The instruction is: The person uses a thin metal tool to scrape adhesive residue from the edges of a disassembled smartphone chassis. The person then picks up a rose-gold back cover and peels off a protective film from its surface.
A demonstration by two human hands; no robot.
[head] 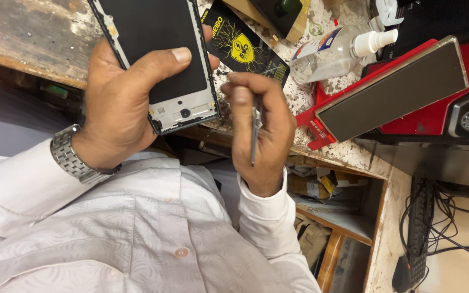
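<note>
Left hand [118, 103] grips phone frame [158, 59], long axis pointing away. Right hand [261, 130] pinches thin metal tool [254, 135] just beside frame's lower right edge.

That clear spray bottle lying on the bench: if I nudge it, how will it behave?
The spray bottle lies on its side, so a nudge would likely roll it. It looks like clear thin plastic, mostly empty, so probably light and easily shoved. Its white nozzle points toward the red device, which might stop it.
</note>
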